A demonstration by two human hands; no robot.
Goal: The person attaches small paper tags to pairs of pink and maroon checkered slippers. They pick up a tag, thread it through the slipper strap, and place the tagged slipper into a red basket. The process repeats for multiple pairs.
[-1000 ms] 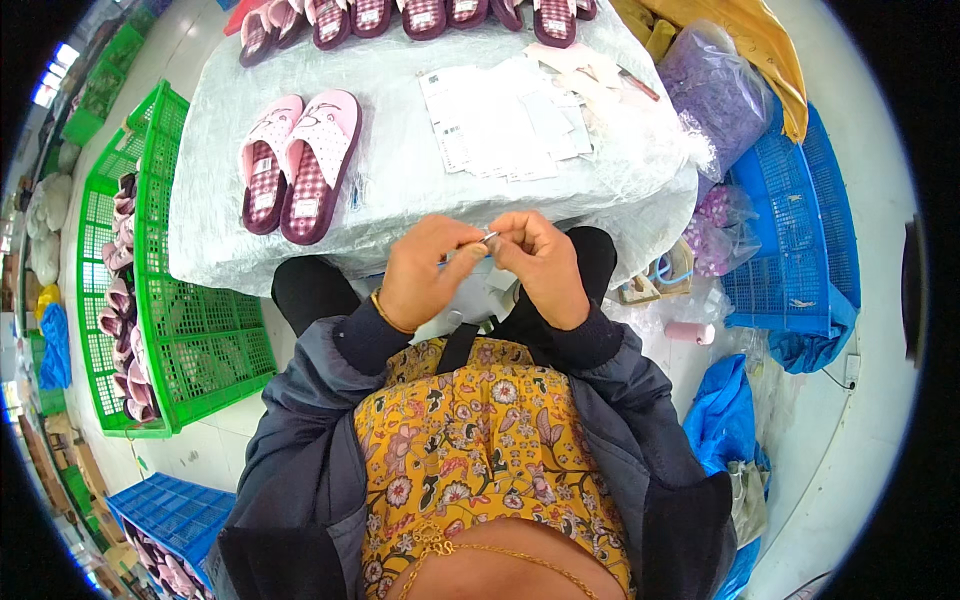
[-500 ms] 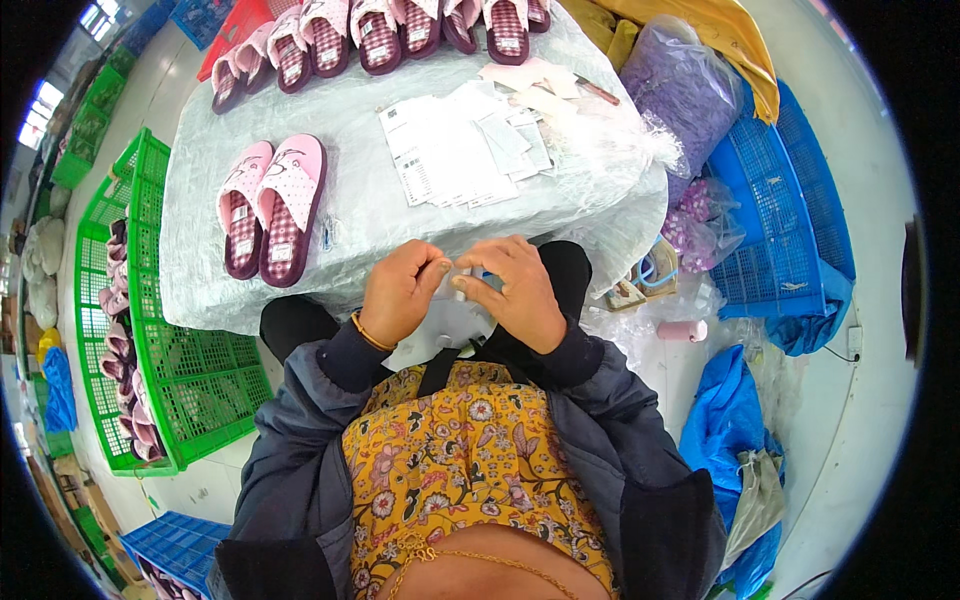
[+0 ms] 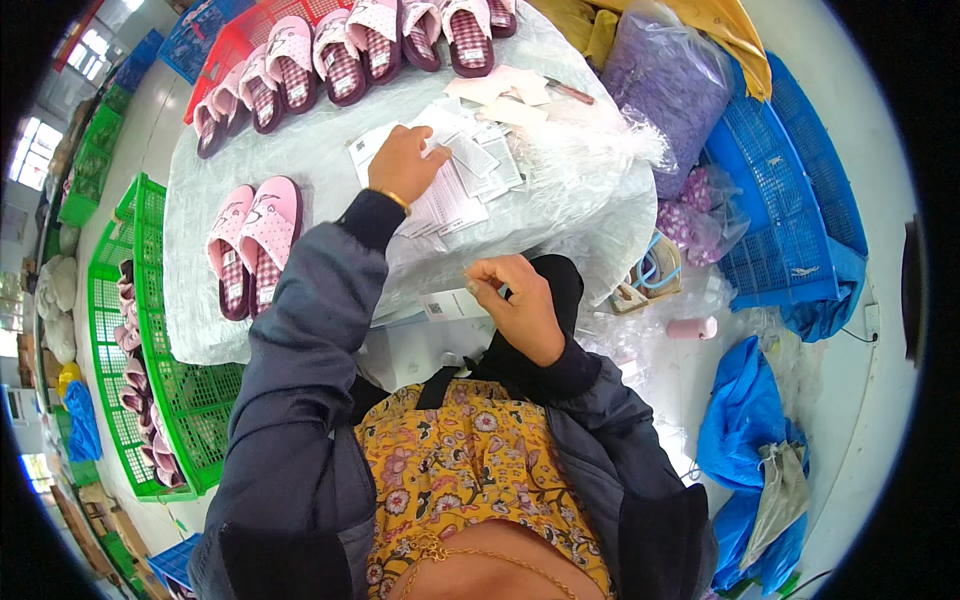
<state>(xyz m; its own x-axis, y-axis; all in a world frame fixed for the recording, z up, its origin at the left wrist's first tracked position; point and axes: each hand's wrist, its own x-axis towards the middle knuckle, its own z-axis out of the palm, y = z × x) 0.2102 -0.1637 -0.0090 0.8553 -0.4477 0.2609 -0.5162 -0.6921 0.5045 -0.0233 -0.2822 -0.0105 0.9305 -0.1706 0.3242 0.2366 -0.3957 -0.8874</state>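
My left hand (image 3: 408, 165) is over the loose pile of white printed tags (image 3: 445, 200) on the table, thumb and forefinger apart at the pile's upper edge. Close to my lap, my right hand (image 3: 518, 303) is closed in a pinch. A single white tag (image 3: 452, 305) sticks out beside its fingers, just off the table's near edge; the grip itself is partly hidden. A pair of pink slippers (image 3: 255, 240) with dark checked insoles lies to the left of my left forearm.
More pink slippers (image 3: 340, 60) line the far edge. Paper scraps and a brown-handled knife (image 3: 570, 91) lie at the far right. Green crates (image 3: 185, 380) stand left, a blue crate (image 3: 780, 210) right. A pink thread spool (image 3: 692, 328) is on the floor.
My hands, together over my lap before, are now apart. The left has reached forward to the tag pile; the right stays near my lap, where a white tag now shows beside it.
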